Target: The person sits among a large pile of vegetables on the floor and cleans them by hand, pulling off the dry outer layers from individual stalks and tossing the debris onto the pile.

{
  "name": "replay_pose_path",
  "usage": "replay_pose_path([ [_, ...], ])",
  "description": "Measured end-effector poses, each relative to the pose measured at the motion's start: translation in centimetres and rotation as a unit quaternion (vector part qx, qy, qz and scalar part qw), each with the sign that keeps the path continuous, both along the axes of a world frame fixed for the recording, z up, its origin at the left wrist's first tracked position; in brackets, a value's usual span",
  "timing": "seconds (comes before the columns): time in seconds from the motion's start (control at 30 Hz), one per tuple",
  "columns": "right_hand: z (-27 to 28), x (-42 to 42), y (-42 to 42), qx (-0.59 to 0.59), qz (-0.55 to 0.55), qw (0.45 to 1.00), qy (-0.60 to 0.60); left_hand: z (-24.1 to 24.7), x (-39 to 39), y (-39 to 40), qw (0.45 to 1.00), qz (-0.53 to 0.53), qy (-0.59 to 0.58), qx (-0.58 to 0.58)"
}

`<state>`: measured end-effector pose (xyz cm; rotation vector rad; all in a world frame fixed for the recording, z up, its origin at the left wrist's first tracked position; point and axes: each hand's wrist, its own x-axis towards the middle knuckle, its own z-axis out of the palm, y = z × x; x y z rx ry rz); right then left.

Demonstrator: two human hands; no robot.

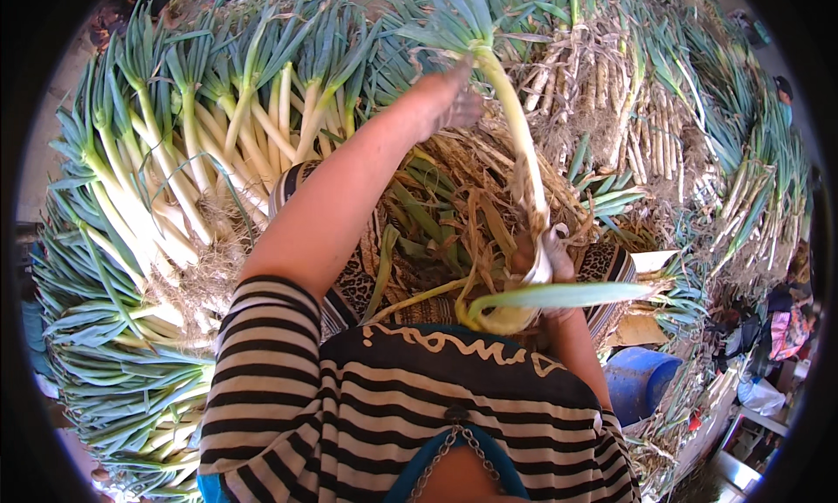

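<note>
A long leek [517, 120] slants across my lap, with its green leaf fan at the far end and its root end nearest me. Around that lower end, my right hand [558, 264] is closed. A peeled outer leaf [569, 296] curls out beside this hand, with its green tip pointing right. My left hand [455, 103] is blurred, just left of the upper stalk below the leaf fan. Whether its fingers touch the leek cannot be made out. Loose leaf strips and dry peelings [481, 221] cover my patterned trousers [353, 280].
Cleaned leeks [190, 149] with white stalks are heaped along my left side. Soil-covered leek bundles [599, 77] lie ahead and to the right. A blue plastic container [638, 382] stands near my right elbow. Cardboard [638, 329] lies by my right knee.
</note>
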<state>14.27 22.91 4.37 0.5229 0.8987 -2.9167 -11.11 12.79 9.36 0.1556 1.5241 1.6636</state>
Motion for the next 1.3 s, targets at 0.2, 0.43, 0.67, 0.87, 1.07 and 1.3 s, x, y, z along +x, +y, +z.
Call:
replay_pose_path([
  [0.2,-0.7,1.5,-1.4,0.171,-0.057,0.978,-0.108,-0.9,-0.9,1.1,0.965,0.204,-0.089,0.138],
  [0.43,-0.1,0.9,-1.6,0.100,-0.085,0.987,-0.089,1.0,1.8,1.2,0.988,0.011,0.144,-0.057],
  [0.67,-1.2,0.3,3.6,0.049,-0.061,0.996,0.040,0.7,12.9,-1.5,0.720,-0.653,0.232,-0.023],
  [0.87,-0.9,0.6,2.6,0.207,-0.129,0.969,-0.035,-1.7,7.4,-1.6,0.833,-0.285,0.408,-0.240],
  [1.07,0.0,-1.0,-2.5,0.658,-0.043,0.751,-0.001,0.0,4.8,1.6,0.983,0.116,-0.105,0.100],
  [1.3,3.5,-4.1,-1.6,0.699,-0.116,0.678,0.194,-1.7,2.4,-0.6,0.901,0.086,-0.186,0.382],
])
